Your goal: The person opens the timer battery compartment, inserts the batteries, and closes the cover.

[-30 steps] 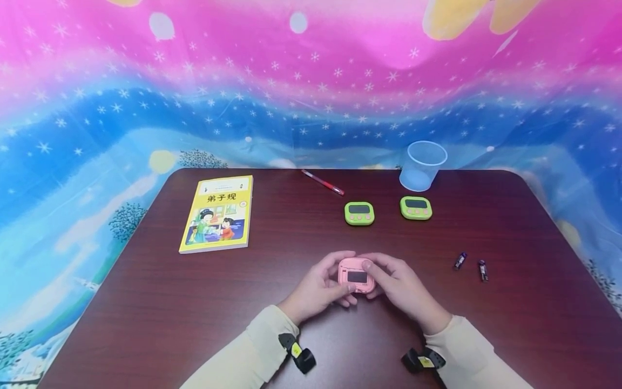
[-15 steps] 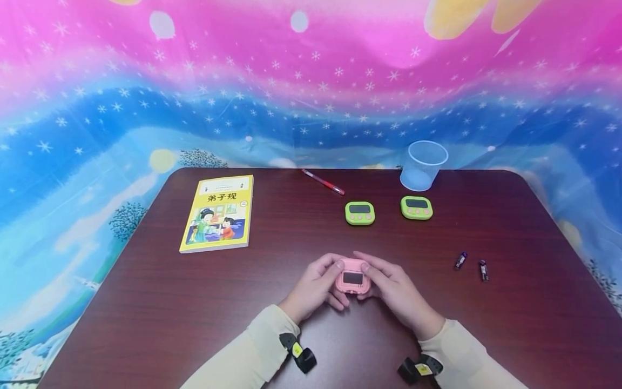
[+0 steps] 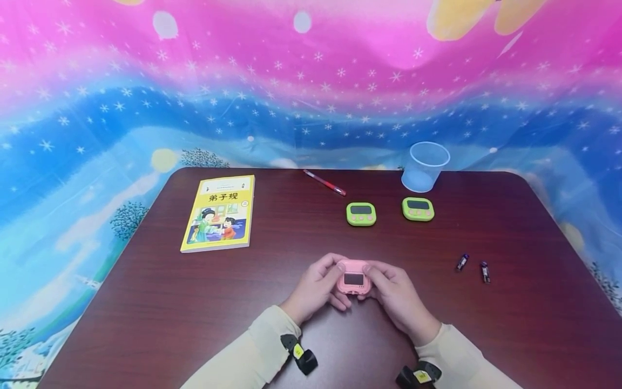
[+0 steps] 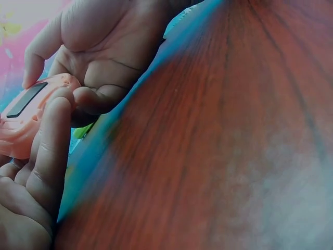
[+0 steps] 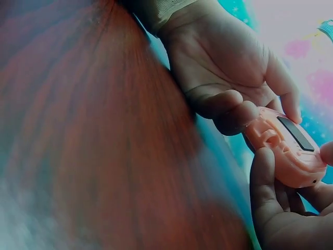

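A small pink timer point(image 3: 353, 280) with rounded corners is held over the table, its back with a dark rectangle facing up. My left hand point(image 3: 316, 283) grips its left side, thumb on the upper left corner. From the right, my right hand point(image 3: 400, 297) holds it the same way, thumb on the upper right corner. In the right wrist view, the pink timer point(image 5: 291, 156) shows a stand-like notch along its edge; fingers of both hands curl beneath it. The left wrist view shows the timer point(image 4: 26, 117) partly covered by fingers.
Two green timers point(image 3: 361, 214) lie beyond the hands, with a clear plastic cup point(image 3: 424, 167) behind the right one. Two small batteries point(image 3: 462, 262) lie to the right. A red pen point(image 3: 324, 182) is at the back, and a yellow book point(image 3: 218, 213) at the left.
My left thumb has moved from the timer's lower edge to its upper left corner. The timer has shifted slightly left and levelled; both hands still hold it.
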Demonstrator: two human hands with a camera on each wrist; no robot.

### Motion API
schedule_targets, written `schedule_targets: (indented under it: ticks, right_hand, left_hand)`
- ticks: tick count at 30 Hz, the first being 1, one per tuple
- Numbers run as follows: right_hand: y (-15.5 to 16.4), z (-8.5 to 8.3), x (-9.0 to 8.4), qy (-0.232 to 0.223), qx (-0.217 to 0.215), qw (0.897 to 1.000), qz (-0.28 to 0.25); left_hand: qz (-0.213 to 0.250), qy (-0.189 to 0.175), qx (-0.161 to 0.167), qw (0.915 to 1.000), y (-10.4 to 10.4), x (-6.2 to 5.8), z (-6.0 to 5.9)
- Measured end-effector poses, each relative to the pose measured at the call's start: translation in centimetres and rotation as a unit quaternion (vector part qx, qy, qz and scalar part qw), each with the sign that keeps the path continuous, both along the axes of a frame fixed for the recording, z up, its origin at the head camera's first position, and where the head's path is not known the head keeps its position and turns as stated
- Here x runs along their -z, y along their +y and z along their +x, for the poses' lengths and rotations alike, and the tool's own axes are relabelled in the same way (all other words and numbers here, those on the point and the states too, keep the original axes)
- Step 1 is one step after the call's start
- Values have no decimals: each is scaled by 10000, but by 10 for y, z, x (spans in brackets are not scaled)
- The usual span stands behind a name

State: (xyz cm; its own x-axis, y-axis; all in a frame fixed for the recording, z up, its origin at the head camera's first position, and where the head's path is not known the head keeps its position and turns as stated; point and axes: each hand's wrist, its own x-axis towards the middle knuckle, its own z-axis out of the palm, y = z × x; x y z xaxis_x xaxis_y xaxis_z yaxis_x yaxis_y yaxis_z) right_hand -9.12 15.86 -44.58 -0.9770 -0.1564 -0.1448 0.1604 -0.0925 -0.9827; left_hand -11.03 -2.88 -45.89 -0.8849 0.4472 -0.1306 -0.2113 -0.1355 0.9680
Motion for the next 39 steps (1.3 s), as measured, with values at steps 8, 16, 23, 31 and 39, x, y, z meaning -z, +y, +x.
schedule_targets:
  ticks: [8,16,23,31,39]
  right_hand:
    - [1,-1,2,78,108,9998,121]
    - [5,-3,2,223,30,9995,221]
    - [11,-5,3,1226,-653,9846,1060]
    - [10,-4,3,1749,-732,9707,1477]
    - [10,-2,4,2228,-632,9589,1637]
  left_hand:
    - [50,88,111,9999,0,0,1]
    - [91,-25,-116,9999,-1,0,0]
    - [310,-123,-487,9983,-2,0,-2]
    - [558,-428,-268,9972,-3,-3,-1]
    - [-19,3,68,10000,-5,-1,-4]
